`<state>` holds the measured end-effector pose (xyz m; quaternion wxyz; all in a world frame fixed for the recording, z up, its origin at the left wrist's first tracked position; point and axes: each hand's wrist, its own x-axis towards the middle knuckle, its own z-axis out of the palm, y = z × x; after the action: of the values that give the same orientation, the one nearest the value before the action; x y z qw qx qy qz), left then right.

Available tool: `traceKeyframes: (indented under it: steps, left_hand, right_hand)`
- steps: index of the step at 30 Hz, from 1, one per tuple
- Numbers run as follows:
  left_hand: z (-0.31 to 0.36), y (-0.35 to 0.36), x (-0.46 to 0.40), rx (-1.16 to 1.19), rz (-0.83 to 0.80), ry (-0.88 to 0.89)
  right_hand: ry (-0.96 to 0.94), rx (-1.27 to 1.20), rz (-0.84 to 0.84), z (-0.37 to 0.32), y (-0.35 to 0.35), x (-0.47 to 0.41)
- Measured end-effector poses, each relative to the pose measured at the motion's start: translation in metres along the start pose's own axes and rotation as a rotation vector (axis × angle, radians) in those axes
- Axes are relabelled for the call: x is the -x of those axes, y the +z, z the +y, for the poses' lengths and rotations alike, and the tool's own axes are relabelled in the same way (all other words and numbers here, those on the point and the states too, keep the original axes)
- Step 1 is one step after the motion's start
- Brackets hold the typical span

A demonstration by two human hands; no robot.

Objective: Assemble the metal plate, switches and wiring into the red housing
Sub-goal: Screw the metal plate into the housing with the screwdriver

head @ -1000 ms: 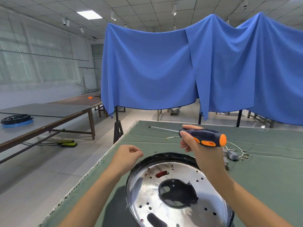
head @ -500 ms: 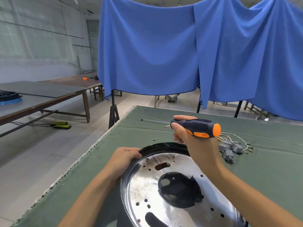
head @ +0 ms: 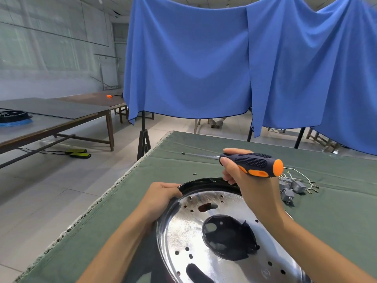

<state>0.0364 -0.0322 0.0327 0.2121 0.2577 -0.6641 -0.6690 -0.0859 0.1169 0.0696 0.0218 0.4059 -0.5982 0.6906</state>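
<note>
A shiny round metal plate (head: 183,237) with holes and a large central opening lies inside a dark-rimmed housing (head: 204,181) on the green table. My left hand (head: 163,196) grips the housing's rim at its far left. Above the plate, my right hand (head: 236,172) holds a black and orange screwdriver (head: 255,163), shaft pointing left. Grey switches with wires (head: 289,188) lie on the cloth to the right of the plate. A small screw (head: 194,174) sits just beyond the rim.
The green cloth table (head: 336,211) ends at a frayed left edge with floor below. Blue drapes (head: 183,68) hang on stands behind the table. Long tables (head: 61,115) stand at the left with a black ring-shaped part on one.
My left hand came down from the air and took hold of the housing rim. The view tilted down slightly; the right hand keeps the screwdriver level.
</note>
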Motion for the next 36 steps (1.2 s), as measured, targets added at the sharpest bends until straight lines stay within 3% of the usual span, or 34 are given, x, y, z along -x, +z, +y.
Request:
traceKeyframes:
  steps: [30,36]
  left_hand:
    - [0.0000,-0.0003,0.0026,-0.249,-0.042,0.044]
    - [0.0041,-0.0040,0.0069,-0.193,-0.033,-0.013]
  right_hand:
    - [0.027,-0.006,-0.001,-0.0023,-0.0057,0.0024]
    - [0.036,-0.012,0.005,-0.0022,-0.0055,0.0040]
